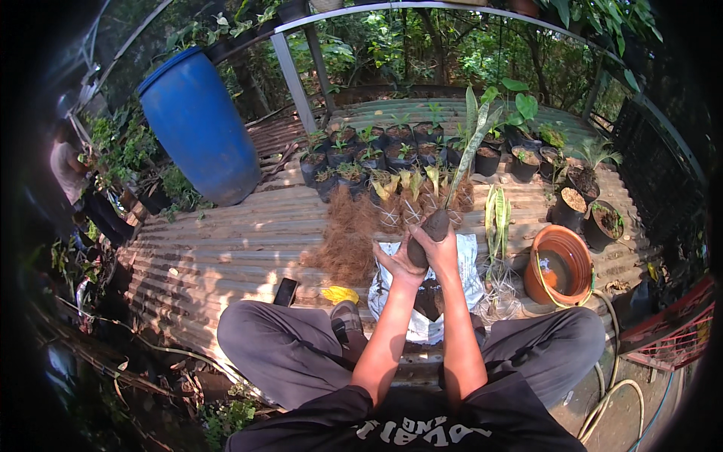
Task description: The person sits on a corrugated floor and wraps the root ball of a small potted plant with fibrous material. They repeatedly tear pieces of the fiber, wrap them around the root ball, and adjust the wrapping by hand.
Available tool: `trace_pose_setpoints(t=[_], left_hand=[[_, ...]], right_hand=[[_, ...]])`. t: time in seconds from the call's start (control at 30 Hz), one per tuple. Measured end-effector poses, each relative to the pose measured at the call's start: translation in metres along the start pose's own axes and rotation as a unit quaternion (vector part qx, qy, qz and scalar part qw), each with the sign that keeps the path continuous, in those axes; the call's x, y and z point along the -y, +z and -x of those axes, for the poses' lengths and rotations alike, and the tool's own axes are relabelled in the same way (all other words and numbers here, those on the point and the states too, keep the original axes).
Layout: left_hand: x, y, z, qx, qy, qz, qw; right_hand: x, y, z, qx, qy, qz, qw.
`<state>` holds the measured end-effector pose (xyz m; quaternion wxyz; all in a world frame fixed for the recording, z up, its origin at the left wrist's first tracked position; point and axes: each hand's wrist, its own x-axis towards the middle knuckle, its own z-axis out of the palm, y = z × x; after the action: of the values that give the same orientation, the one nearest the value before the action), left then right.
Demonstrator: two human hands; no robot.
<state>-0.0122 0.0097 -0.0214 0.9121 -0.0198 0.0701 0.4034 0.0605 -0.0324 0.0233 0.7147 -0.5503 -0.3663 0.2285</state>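
I hold a snake plant (467, 154) upright, slightly tilted right, by a dark clump of soil (426, 242) around its base. My left hand (399, 264) cups the clump from the left, thumb sticking out; my right hand (437, 245) wraps its right side. Both are over an open white sack (468, 290) holding dark soil (428, 300). Brown coir fibre (343, 248) lies left of the sack, near several fibre-wrapped plants (410, 211) bound with white string. Bare-rooted snake plants (497, 218) lie to the right.
Potted seedlings (399, 151) fill the back. A blue barrel (196, 128) stands left; a person (79, 177) is beyond it. An orange bucket (538, 267), hose (611, 339) and red crate (663, 343) are right. A phone (285, 292) lies by my left knee on corrugated sheeting (211, 264).
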Motion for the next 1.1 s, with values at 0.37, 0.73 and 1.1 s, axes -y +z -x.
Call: trace_pose_setpoints(t=[0.37,0.73,1.1], left_hand=[[-0.003,-0.012,-0.005,-0.024,-0.073,-0.091,0.993],[0.012,-0.013,-0.005,0.001,-0.053,-0.103,0.993],[0.004,-0.044,-0.016,0.022,-0.072,-0.12,0.99]], right_hand=[[-0.014,0.0,0.01,0.05,-0.001,0.113,0.992],[-0.011,-0.004,-0.003,-0.046,0.018,0.065,0.997],[-0.012,-0.032,-0.012,0.074,0.085,0.106,0.988]])
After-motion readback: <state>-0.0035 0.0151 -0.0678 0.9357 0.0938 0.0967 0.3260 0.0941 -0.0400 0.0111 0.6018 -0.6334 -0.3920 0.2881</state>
